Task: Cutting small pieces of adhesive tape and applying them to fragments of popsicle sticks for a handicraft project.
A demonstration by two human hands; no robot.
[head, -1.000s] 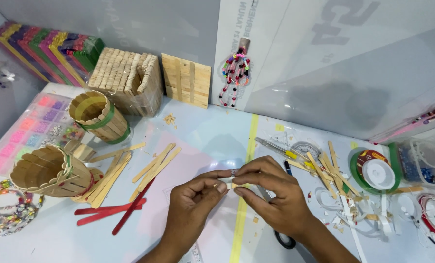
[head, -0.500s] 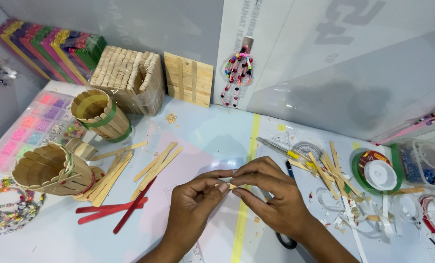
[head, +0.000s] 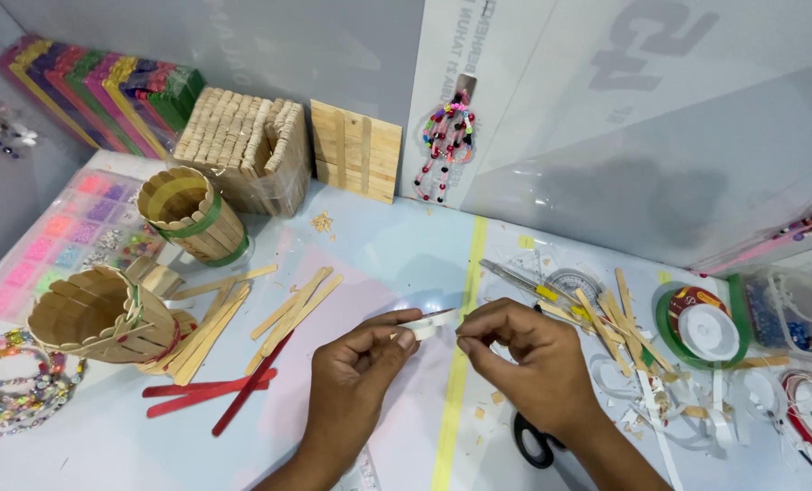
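Observation:
Both hands meet over the middle of the table. My left hand (head: 356, 371) pinches one end of a small pale strip (head: 427, 322), a short piece of tape or stick; my right hand (head: 526, 356) pinches near its other end with thumb and forefinger. Loose wooden craft sticks (head: 290, 307) lie just left of the hands, with three red sticks (head: 213, 393) below them. Black scissors (head: 535, 443) lie under my right wrist.
Two round stick-built baskets (head: 97, 314) (head: 190, 212) stand at left, a stick box (head: 240, 145) and stick panel (head: 355, 148) at the back wall. A bead tray (head: 56, 238) and bead bracelets (head: 10, 400) lie far left. Tape rolls (head: 704, 327), sticks and paper scraps crowd the right. Yellow tape line (head: 457, 391) crosses the table.
The hands have drawn slightly apart, so more of the pale strip shows between the fingers. Everything else on the table is as before.

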